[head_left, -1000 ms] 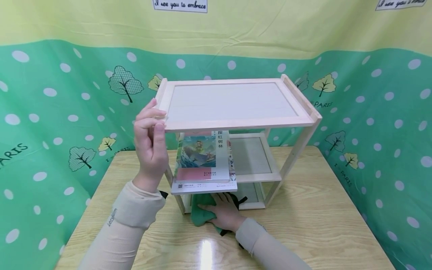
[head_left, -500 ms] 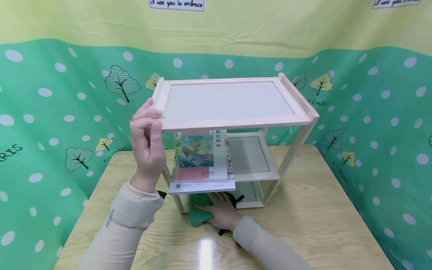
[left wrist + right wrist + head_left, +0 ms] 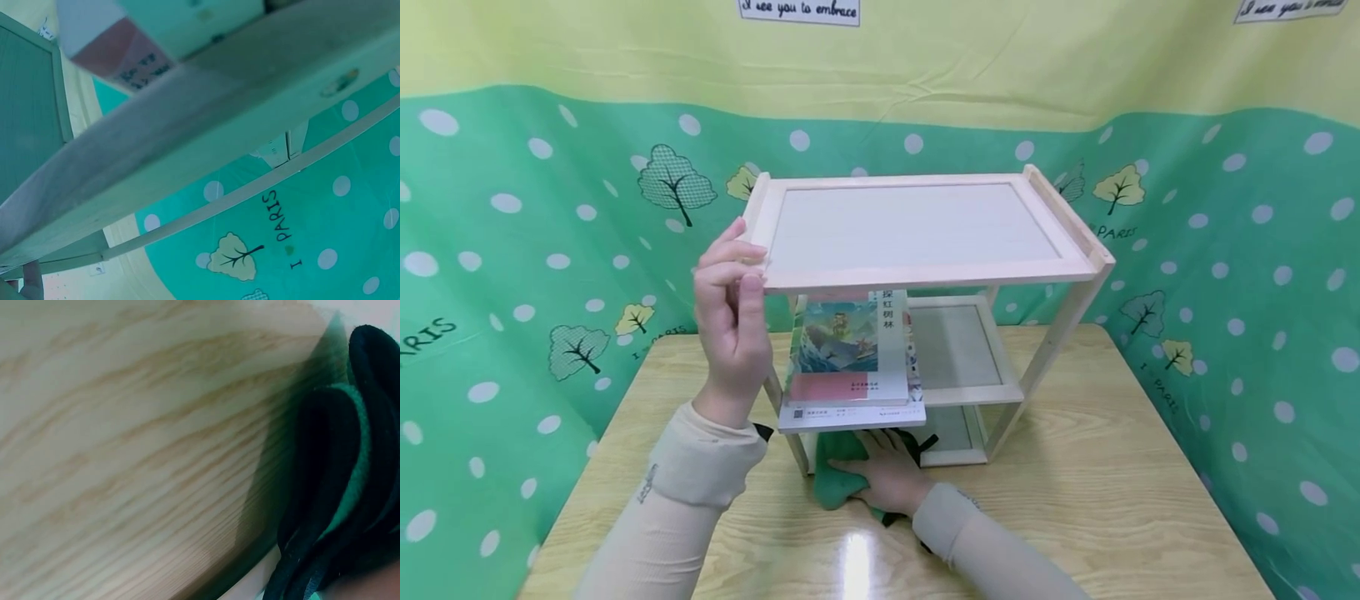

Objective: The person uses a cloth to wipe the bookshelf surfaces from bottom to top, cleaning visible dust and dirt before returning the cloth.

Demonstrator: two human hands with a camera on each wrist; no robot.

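Note:
In the head view a pale wooden three-tier shelf (image 3: 917, 225) stands on the table. My left hand (image 3: 733, 325) grips the front left corner of its top board, thumb at the front, fingers over the side. A green cloth with black edging (image 3: 833, 485) lies at the left of the bottom tier, partly hanging out in front. My right hand (image 3: 887, 471) presses on it, fingers extended under the middle tier and thumb spread left; the fingertips are partly hidden. The right wrist view shows the cloth's thick black-edged folds (image 3: 331, 462) beside a blurred bit of hand.
Stacked books (image 3: 842, 350) lie on the left of the middle tier, the lowest jutting past its front edge above my right hand. The wood-grain table (image 3: 1112, 483) extends around the shelf. A dotted green and yellow curtain (image 3: 1225, 250) hangs behind and at both sides.
My right hand and the cloth have slid slightly to the left along the bottom tier. The left hand keeps its hold on the top corner, and the books have not moved.

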